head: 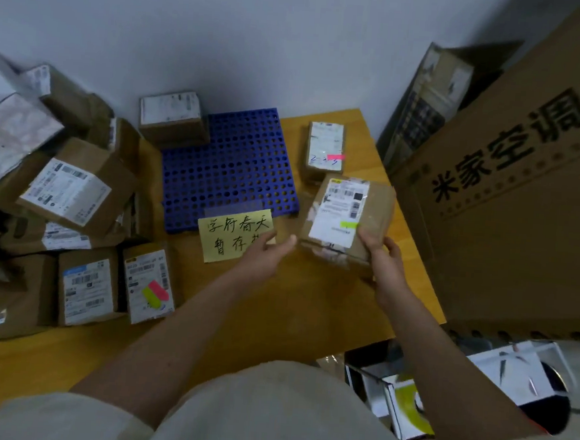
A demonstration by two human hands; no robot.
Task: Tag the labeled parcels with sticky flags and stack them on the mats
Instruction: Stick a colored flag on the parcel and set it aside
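Wooden table: right hand grips parcel (label blurred), left hand spread.

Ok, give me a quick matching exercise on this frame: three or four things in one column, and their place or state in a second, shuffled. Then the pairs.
Things:
1. parcel with the green flag
2. parcel with the pink flag
3. blue mat
4. yellow note

Places or states:
A. lies on the wooden table, far right of the mat
B. held at its near corner by the right hand
C. carries one box on its far left corner
D. partly under the left hand

Pairs: 1-B, 2-A, 3-C, 4-D
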